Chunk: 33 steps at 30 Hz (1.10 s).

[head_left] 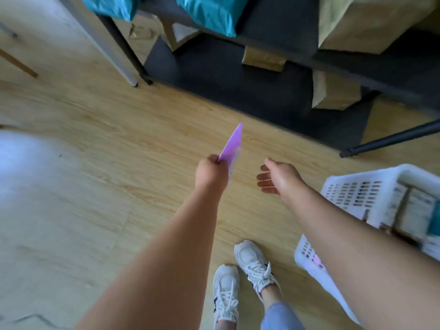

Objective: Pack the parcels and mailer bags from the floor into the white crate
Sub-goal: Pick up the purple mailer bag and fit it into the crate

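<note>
Head view above the wooden floor: of the person's two hands, the left hand pinches a purple mailer bag by its near edge, the right hand hangs loose-fingered and empty just beside it, and the white crate stands farther right.

The mailer bag pinched in the left hand is plain lilac purple. To the right of the right hand, the crate is white, its walls patterned with a grid of small slots, and a teal patch shows inside. Beyond both hands are a black mat, brown paper parcels and glossy teal bags. Under the hands the floor is pale wood grain. The trainers nearer than the hands are white with black marks, and the jeans are light blue.
</note>
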{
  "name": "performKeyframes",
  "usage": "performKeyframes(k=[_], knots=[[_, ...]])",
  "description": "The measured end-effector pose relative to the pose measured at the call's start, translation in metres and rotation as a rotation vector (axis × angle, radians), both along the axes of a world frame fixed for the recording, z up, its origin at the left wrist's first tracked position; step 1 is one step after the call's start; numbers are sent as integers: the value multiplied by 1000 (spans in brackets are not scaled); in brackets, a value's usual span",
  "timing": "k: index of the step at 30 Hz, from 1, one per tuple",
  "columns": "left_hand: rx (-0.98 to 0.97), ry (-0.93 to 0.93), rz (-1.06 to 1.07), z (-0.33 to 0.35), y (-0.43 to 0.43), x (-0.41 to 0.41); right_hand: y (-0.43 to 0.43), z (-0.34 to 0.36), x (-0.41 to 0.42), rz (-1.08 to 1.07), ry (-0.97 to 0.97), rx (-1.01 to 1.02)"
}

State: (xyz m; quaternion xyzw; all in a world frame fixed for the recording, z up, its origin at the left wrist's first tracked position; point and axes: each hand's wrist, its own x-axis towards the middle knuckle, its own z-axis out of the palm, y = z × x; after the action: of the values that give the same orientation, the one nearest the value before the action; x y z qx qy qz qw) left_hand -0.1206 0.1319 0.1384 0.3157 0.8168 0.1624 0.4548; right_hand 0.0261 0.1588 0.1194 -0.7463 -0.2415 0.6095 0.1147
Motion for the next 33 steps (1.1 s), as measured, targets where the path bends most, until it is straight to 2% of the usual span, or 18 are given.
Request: performKeyframes(k=[7,10,12,15,19,21,24,27,31,33], knots=[[-24,-514,347,44,-11,67,-48,46,56,-95,-27,-126],[-64,-692,386,56,-20,98,-69,62,74,-174,64,-141],[-99,-759,381,64,-25,120,-77,68,88,-306,82,-95],[-145,-730,238,71,-31,149,-85,75,121,-512,73,-5],[-171,-640,38,81,-37,178,-101,76,175,-440,-68,96],[-150,-614,35,88,-38,194,-112,77,202,-461,-171,148],[-129,-557,78,87,-36,209,-128,83,232,-520,-220,177],[-84,-366,-102,82,-49,249,-155,81,275,-551,-241,204],[-16,-57,-448,77,-82,326,-197,81,339,-571,-230,174],[-27,29,-554,76,-105,365,-220,85,373,-594,-230,158]])
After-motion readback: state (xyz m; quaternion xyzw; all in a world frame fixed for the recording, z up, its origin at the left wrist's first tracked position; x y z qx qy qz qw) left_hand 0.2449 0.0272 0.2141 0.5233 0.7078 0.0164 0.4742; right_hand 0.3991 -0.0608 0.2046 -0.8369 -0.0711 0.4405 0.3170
